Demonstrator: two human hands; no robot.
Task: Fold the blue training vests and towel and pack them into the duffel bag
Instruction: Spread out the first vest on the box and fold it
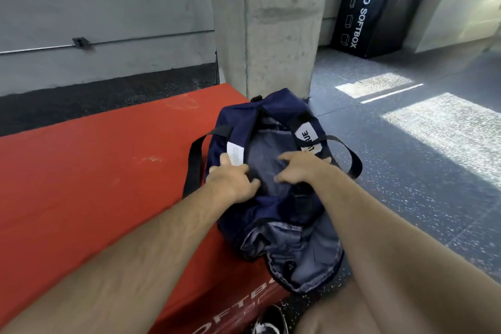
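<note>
Left hand (230,179) grips navy duffel bag (235,122) rim, right hand (301,168) presses spread-fingered inside; no vests or towel visible outside, so packing looks nearly done.

Matt navy cloth duffel bag (273,206) on smooth red vinyl-looking softbox (95,184); rough concrete pillar (279,22).

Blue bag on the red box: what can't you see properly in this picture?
- Inside of the navy fabric duffel bag: head view; the left hand, right hand and folds hide what's packed.
- White label with black letters: right hand covers part of the word.
- White care tag: print too small.
- Red padded box: lettering cut off by the bottom edge.
</note>
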